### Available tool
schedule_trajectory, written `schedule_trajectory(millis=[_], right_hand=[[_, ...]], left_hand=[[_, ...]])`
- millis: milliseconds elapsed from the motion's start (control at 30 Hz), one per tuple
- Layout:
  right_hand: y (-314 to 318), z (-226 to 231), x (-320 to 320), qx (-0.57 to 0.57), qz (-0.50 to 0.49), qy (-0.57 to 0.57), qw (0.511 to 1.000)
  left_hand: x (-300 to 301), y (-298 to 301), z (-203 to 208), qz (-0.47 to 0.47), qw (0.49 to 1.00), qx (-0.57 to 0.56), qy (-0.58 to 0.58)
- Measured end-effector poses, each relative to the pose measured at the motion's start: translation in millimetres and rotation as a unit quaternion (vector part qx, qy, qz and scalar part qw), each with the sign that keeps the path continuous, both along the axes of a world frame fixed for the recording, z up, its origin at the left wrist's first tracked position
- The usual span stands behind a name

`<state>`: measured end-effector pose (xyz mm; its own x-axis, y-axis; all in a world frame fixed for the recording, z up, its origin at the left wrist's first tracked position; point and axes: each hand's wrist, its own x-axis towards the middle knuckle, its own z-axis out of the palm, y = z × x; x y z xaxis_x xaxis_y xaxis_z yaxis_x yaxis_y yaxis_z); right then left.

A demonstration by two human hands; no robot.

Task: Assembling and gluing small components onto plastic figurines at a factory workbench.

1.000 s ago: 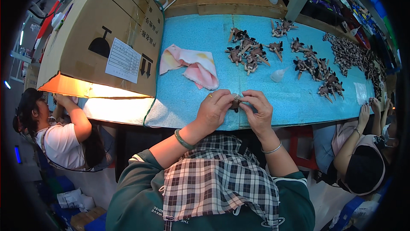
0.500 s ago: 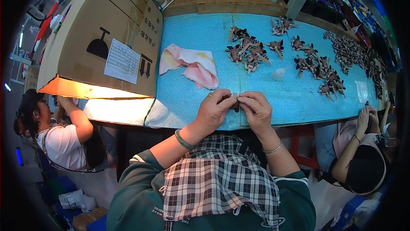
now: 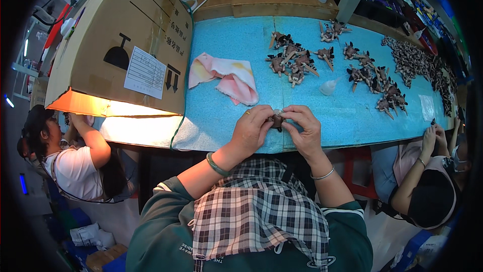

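Near the middle of the tabletop's (image 3: 352, 121) near edge, the left hand (image 3: 251, 127) and right hand (image 3: 303, 127) pinched a small brown figure (image 3: 276, 122) between their fingertips. A pink cloth (image 3: 234, 76) lay beside the cardboard box (image 3: 151, 30) at the left edge; a dense heap of small brown pieces (image 3: 408, 63) spread along the right edge.

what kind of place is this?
Likely a small workshop or factory floor doing handwork. Signs: heaps of small brown figures on a long blue-topped table, and people seated at work to either side, one at left and another at right.
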<state>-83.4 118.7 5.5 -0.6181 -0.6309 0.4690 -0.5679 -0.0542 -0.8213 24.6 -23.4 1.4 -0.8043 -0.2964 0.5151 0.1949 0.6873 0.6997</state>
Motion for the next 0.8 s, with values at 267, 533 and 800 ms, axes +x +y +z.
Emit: schedule_trajectory(millis=[267, 533, 800], right_hand=[[-1.9, -2.0, 0.0, -0.005, -0.015, 0.059, 0.998], [-3.9, -2.7, 2.5, 0.000, -0.036, 0.147, 0.988], [0.4, -3.6, 1.8, -0.016, -0.027, 0.005, 0.999]], left_hand=[[-0.8, -1.4, -2.9, -0.011, 0.998, -0.063, 0.012], [-0.1, 0.2, 0.1, 0.004, 0.994, -0.113, 0.008], [-3.0, -2.1, 0.1, -0.010, 1.000, 0.013, -0.009]])
